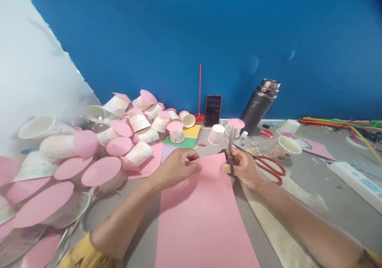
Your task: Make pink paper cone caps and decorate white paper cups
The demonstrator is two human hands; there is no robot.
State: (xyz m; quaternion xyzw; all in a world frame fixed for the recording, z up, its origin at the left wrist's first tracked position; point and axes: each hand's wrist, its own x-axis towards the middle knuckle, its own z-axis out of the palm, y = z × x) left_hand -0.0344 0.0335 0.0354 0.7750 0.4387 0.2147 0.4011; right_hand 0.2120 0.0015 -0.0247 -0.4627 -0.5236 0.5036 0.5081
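A long pink sheet of paper [203, 220] stretches from the table's near edge up to my hands. My left hand [179, 166] pinches its far edge between thumb and fingers. At the sheet's far right corner, my right hand [244, 168] is closed round dark-handled scissors [230, 142], blades pointing up and away. A fingertip of that hand touches the paper's right edge. Just beyond the blades stands an upturned paper cup with a pink disc [236, 123] on top; a plain upturned cup [216, 134] is beside it.
Many paper cups with pink discs [101, 171] crowd the left side. Red-handled scissors [271, 168] lie by a cloth [286, 204] on the right. A phone [213, 111], a dark flask [259, 107] and a power strip [358, 182] stand or lie farther out.
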